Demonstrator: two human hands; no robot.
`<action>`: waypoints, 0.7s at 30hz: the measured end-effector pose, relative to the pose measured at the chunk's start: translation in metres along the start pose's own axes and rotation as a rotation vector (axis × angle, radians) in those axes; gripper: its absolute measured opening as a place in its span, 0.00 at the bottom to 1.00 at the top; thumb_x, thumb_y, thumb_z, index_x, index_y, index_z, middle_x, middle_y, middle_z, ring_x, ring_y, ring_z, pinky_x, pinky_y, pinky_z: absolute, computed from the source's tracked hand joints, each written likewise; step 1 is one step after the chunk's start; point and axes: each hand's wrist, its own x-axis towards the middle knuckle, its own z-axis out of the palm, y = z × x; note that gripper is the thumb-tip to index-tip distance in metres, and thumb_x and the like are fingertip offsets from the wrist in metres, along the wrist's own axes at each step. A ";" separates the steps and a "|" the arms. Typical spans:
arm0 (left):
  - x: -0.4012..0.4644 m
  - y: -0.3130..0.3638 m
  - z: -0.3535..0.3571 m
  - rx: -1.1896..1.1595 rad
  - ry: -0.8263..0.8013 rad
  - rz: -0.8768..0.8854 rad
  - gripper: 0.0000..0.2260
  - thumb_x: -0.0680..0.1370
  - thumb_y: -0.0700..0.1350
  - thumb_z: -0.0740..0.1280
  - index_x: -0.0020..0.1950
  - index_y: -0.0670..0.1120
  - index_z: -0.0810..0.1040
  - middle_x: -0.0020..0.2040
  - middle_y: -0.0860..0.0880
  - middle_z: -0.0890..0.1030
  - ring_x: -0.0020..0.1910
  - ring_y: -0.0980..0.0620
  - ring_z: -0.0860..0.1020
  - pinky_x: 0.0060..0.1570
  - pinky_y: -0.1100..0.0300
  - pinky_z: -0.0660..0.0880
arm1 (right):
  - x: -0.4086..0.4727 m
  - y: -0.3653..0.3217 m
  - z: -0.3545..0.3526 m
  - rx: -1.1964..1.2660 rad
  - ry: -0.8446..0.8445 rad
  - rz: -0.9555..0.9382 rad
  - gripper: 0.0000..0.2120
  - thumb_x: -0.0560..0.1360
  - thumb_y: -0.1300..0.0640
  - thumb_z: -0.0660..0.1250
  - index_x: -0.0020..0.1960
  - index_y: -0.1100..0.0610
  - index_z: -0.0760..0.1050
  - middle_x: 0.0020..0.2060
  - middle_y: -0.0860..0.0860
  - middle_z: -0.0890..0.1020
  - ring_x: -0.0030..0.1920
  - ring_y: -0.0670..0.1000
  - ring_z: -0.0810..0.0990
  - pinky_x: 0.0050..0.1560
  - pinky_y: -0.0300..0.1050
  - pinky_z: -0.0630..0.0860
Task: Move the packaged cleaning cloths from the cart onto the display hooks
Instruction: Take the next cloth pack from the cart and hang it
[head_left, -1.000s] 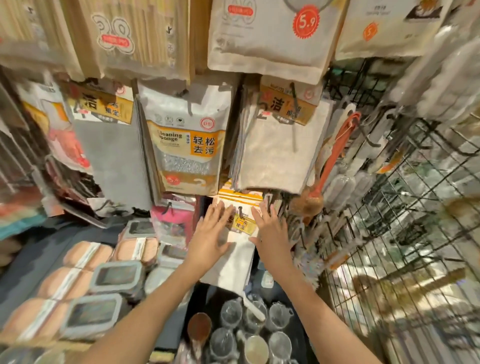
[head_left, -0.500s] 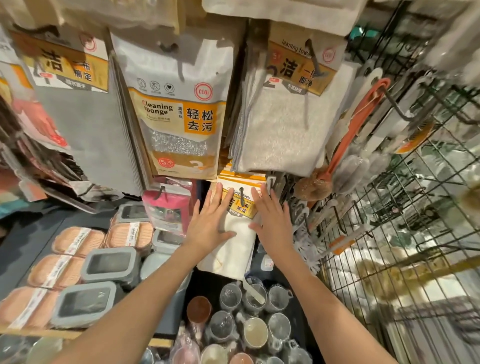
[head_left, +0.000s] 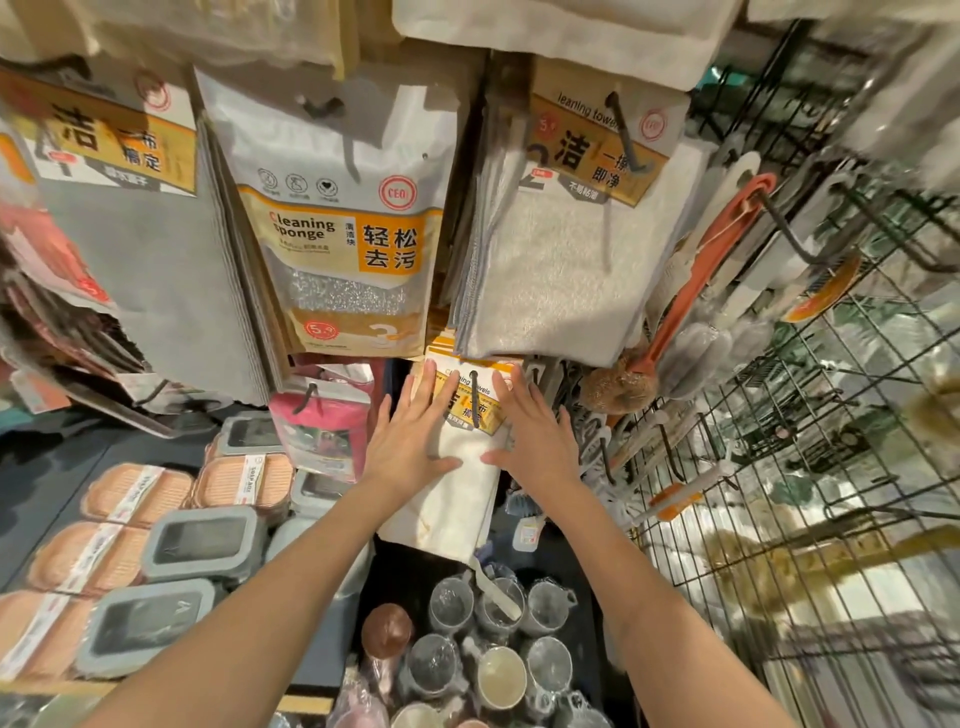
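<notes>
Cloth pack (head_left: 470, 415): hangs on hook (head_left: 473, 389), below grey towels (head_left: 550, 270) | left hand (head_left: 410, 441): fingers straight, flat on pack's left side | right hand (head_left: 535, 441): fingers straight, flat on right side

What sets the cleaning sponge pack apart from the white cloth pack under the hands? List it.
The cleaning sponge pack hangs untouched; the white cloth pack has the left hand and right hand pressed flat on it. The sponge pack is a printed pouch with a glittery window; the cloth pack shows plain white cloth. Both carry orange labels.
</notes>
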 end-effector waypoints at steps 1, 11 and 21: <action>0.002 -0.001 0.001 0.000 -0.002 -0.002 0.49 0.71 0.57 0.71 0.70 0.59 0.30 0.71 0.55 0.27 0.76 0.48 0.36 0.73 0.46 0.41 | 0.002 0.000 0.000 0.007 -0.006 -0.001 0.48 0.71 0.47 0.70 0.74 0.41 0.36 0.73 0.42 0.35 0.76 0.48 0.42 0.73 0.60 0.43; 0.020 -0.007 0.001 -0.026 -0.021 0.007 0.49 0.71 0.57 0.71 0.69 0.62 0.29 0.69 0.58 0.25 0.76 0.50 0.37 0.74 0.46 0.42 | 0.021 0.002 -0.005 0.046 -0.014 0.031 0.47 0.70 0.48 0.72 0.76 0.42 0.41 0.77 0.44 0.44 0.76 0.48 0.48 0.73 0.59 0.45; 0.032 -0.002 -0.005 -0.041 -0.002 -0.027 0.45 0.74 0.59 0.67 0.72 0.58 0.33 0.73 0.44 0.67 0.72 0.46 0.63 0.74 0.50 0.48 | 0.039 0.004 -0.009 0.088 -0.052 0.034 0.46 0.69 0.47 0.72 0.76 0.43 0.46 0.77 0.44 0.47 0.76 0.49 0.49 0.73 0.58 0.46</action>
